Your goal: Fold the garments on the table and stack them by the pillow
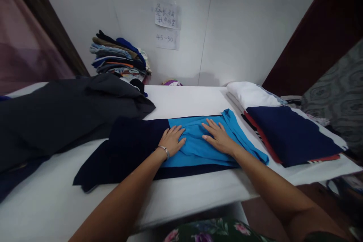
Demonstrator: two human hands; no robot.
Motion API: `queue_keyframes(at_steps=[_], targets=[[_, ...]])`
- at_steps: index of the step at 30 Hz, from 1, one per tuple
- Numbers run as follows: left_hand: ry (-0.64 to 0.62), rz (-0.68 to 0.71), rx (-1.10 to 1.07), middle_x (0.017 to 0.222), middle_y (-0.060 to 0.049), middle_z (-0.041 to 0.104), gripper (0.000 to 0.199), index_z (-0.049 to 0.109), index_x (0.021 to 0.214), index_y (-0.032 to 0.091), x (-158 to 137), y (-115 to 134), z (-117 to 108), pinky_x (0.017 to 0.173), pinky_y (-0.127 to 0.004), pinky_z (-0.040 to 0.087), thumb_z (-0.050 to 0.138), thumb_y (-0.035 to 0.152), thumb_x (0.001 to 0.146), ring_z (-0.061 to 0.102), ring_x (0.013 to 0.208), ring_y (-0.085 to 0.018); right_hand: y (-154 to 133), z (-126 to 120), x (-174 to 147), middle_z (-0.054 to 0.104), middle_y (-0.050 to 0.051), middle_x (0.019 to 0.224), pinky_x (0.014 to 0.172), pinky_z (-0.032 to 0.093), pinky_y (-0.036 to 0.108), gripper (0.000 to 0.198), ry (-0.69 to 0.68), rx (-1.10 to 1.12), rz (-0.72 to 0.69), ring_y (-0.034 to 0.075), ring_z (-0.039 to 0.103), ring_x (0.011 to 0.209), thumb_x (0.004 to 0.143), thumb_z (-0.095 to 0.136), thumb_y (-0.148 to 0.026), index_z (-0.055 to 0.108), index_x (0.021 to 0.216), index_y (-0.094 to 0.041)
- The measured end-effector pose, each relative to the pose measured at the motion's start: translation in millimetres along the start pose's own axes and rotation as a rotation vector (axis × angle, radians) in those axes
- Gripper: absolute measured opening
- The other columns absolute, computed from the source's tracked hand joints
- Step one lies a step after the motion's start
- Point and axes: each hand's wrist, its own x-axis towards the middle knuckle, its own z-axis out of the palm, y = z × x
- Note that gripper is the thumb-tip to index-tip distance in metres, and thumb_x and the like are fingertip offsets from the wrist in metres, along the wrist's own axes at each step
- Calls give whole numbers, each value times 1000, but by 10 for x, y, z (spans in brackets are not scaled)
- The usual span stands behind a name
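A garment with a dark navy part [136, 140] and a bright blue part [195, 155] lies across the white table in front of me. Its long edges are folded in, and the blue end at the right is wrinkled and turned up. My left hand [171, 140] rests flat with fingers stretched, near where navy meets blue; a bracelet is on that wrist. On the blue cloth further right lies my right hand [217, 136], palm down and fingers spread. Neither hand grips anything.
A dark grey garment [70, 106] spreads over the table's left side. Behind it rises a tall stack of folded clothes [119, 58]. At the right are folded clothes with a navy one [292, 132] and a white one [252, 92]. Handwritten paper [167, 17] hangs on the wall.
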Motion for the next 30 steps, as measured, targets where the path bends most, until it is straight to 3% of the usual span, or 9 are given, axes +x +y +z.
queue_keyframes(at_steps=[3, 6, 10, 13, 16, 19, 21, 30], targets=[[-6, -17, -12, 150, -3, 37, 51, 44, 139, 27, -21, 14, 3, 114, -50, 21, 39, 44, 91, 28, 140, -26, -118, 228, 63, 24, 9, 155, 113, 12, 57, 65, -45, -84, -65, 28, 17, 144, 92, 32, -62, 33, 146, -27], [26, -2, -51, 147, -5, 41, 50, 47, 137, 24, -78, 59, -37, 113, -49, 24, 40, 44, 92, 32, 138, -28, -100, 439, 60, 29, 11, 153, 113, 14, 57, 64, -4, -166, -95, 29, 21, 142, 92, 33, -61, 36, 145, -26], [108, -45, -44, 142, -4, 49, 50, 52, 132, 23, -110, -11, -245, 110, -42, 30, 41, 51, 92, 42, 130, -26, 27, 571, 36, 32, 9, 152, 112, 17, 57, 63, 54, -203, -123, 28, 23, 142, 91, 31, -62, 35, 145, -29], [212, -231, 25, 137, -10, 53, 48, 55, 128, 18, -145, -314, -526, 109, -47, 29, 40, 48, 93, 44, 129, -27, 96, 622, 34, 32, 8, 152, 112, 18, 57, 65, 73, -230, -142, 28, 23, 142, 91, 29, -64, 35, 145, -29], [297, -593, 93, 134, -14, 54, 46, 55, 125, 16, -284, -754, -789, 103, -50, 35, 43, 46, 91, 48, 124, -30, 119, 663, 28, 32, 7, 152, 112, 19, 55, 66, 96, -250, -146, 27, 23, 142, 90, 28, -64, 36, 145, -29], [231, -937, 76, 136, -18, 50, 57, 51, 128, 15, -465, -1129, -911, 98, -47, 40, 45, 53, 87, 48, 124, -33, 119, 676, 20, 33, 7, 152, 112, 20, 55, 67, 104, -260, -147, 27, 24, 142, 89, 26, -65, 36, 145, -29], [171, -1044, 51, 137, -21, 49, 66, 50, 129, 11, -543, -1277, -921, 98, -44, 41, 45, 59, 84, 46, 126, -34, 112, 665, 18, 33, 7, 152, 112, 20, 56, 68, 97, -268, -152, 28, 24, 141, 90, 25, -66, 35, 145, -28], [-3, -1099, -78, 137, -21, 50, 88, 45, 133, 10, -576, -1436, -931, 99, -40, 42, 39, 75, 76, 50, 124, -34, 70, 605, 14, 35, 8, 151, 111, 21, 56, 68, 78, -268, -146, 28, 26, 141, 90, 25, -66, 38, 144, -26]])
